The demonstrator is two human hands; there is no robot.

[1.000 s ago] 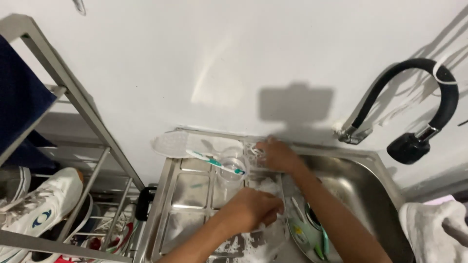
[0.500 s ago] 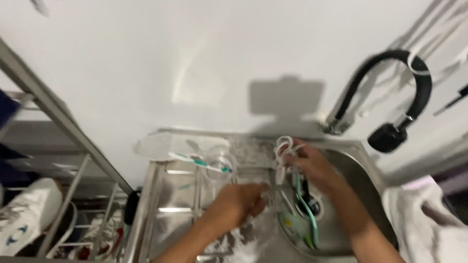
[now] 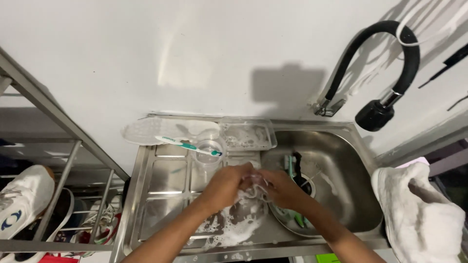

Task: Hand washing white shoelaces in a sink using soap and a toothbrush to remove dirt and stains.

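Soapy white cloth (image 3: 252, 187) is bunched between our left hand (image 3: 225, 184) and right hand (image 3: 282, 189), both clamped on it, suds unrinsed on the draining board (image 3: 165, 180).

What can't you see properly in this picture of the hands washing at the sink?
Head view only:
- The soapy thing between the left hand and right hand: fingers and foam cover it.
- The green items in the sink: the right forearm hides most.
- The white shoe: cut by the left edge, behind rack bars.
- The towel: cut by the bottom edge.
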